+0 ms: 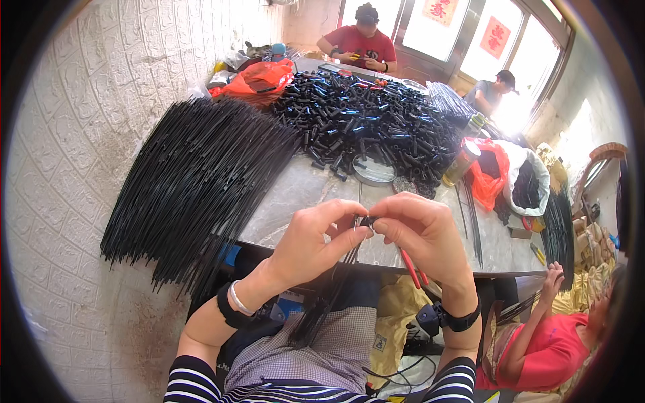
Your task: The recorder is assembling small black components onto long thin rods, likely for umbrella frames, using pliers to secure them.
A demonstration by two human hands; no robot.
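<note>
Over the near table edge, my left hand and my right hand meet with fingertips pinched together. A small black fitting sits between them, partly covered by fingers. Several thin black cables run from under my left fingers down to my lap; the fingers are closed on them. My right thumb and forefinger grip the fitting. Red-handled pliers lie just under my right hand, over the table edge. Beyond my hands stands a round shallow tin with pale thin pieces in it.
A thick bundle of black cables overhangs the table's left side. A heap of black fittings covers the far middle. A jar, a red bag and a white bag stand right. Several other people sit around the table.
</note>
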